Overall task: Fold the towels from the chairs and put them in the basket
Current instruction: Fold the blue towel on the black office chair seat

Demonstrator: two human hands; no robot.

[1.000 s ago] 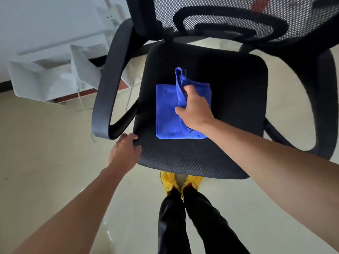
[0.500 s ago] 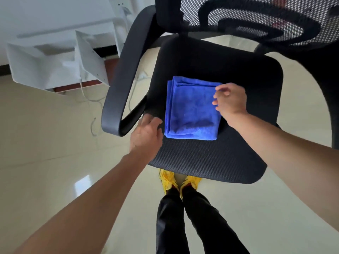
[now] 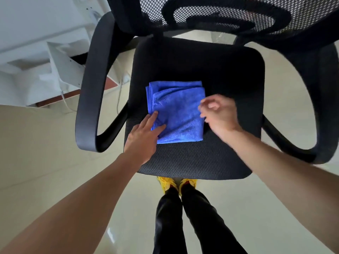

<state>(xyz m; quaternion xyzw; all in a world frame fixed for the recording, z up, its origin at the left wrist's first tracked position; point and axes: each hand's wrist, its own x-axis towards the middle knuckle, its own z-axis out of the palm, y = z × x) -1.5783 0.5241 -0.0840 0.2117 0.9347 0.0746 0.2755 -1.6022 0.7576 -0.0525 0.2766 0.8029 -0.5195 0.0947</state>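
A blue towel (image 3: 178, 110), folded into a small square, lies on the black mesh seat of an office chair (image 3: 229, 74). My left hand (image 3: 145, 138) rests on the towel's near left corner with straight fingers, thumb and forefinger spread over the cloth. My right hand (image 3: 218, 112) hovers at the towel's right edge, blurred, fingers loosely curled and holding nothing. No basket is in view.
The chair's curved armrests (image 3: 91, 85) stand on both sides of the seat and its mesh backrest (image 3: 229, 13) rises at the top. White furniture (image 3: 36, 57) with hanging cables stands at the left. My legs and yellow shoes (image 3: 176, 184) are under the seat's front edge.
My right hand laid the last fold over and let go of the towel. My left hand left the seat's front left edge and moved onto the towel's corner.
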